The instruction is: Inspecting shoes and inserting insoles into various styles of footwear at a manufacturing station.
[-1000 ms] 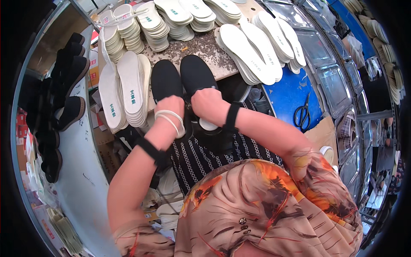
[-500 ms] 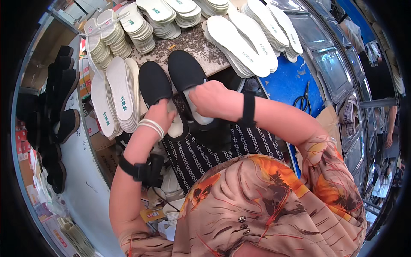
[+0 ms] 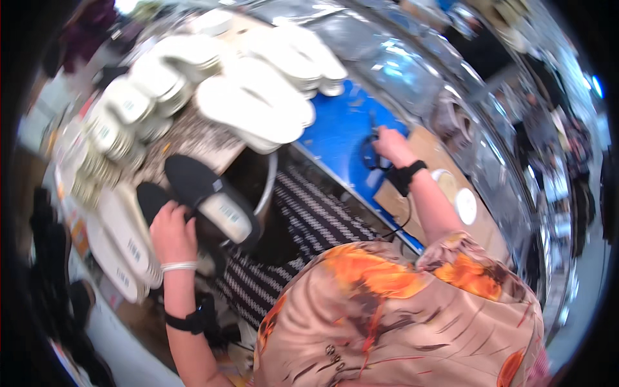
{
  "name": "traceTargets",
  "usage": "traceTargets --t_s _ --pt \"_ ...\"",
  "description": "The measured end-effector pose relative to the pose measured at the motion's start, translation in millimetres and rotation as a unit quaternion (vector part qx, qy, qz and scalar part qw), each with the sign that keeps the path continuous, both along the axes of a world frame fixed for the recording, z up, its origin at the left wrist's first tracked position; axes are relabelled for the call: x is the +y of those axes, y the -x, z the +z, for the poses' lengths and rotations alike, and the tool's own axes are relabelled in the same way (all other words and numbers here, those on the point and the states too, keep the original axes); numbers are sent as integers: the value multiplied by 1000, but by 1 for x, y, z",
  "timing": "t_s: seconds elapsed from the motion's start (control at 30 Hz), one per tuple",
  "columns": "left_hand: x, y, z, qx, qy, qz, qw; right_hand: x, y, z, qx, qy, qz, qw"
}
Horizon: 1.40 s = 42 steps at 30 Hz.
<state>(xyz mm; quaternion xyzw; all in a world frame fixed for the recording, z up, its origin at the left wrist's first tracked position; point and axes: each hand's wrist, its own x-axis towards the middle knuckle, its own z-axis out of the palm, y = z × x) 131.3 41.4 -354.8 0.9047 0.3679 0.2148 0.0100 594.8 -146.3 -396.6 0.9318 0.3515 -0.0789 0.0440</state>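
My left hand (image 3: 173, 235) is closed on a black slipper (image 3: 152, 198), its fingers curled at the shoe's opening. Beside it lies the other black slipper (image 3: 187, 175), with a pale insole (image 3: 225, 218) showing inside, close to my left fingertips. Over the blue tabletop (image 3: 335, 132) to the right, my right hand (image 3: 392, 146) is at a pair of dark scissors (image 3: 369, 155). Its fingertips seem to meet the scissors near the middle, but blur hides whether they grip.
Stacks of white insoles (image 3: 251, 106) line the back and left of the worktop (image 3: 193, 138), which is strewn with dark scraps. Brown cardboard (image 3: 429, 145) and a white roll (image 3: 465, 205) are at the right. Clear plastic boxes (image 3: 396, 64) stand beyond the blue surface.
My right hand has left the right slipper and moved right to the scissors. My left hand stays at the left slipper. The whole view has turned and shifted toward the right.
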Motion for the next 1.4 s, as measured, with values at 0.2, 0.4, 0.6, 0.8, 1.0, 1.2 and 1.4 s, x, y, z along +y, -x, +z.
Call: traceTargets --t_s 0.2,0.4,0.6,0.8,1.0,1.2,1.4 --pt "2 9 -15 35 35 7 999 1 15 -4 124 -102 -102 982" --pt "7 9 -16 -125 97 -18 987 -9 -9 -12 192 -137 -130 963" --pt "-6 27 -13 -145 70 19 987 -21 -5 -4 641 -407 -236 607" --pt "-8 23 -25 -209 66 28 975 45 137 94 825 -180 162 511" --pt "-10 22 -24 -243 56 50 967 109 235 94 777 159 131 594" --pt "-9 24 -24 -241 64 50 967 134 252 82 742 166 99 642" --pt "-13 20 -16 -212 42 74 974 141 247 82 740 141 142 642"
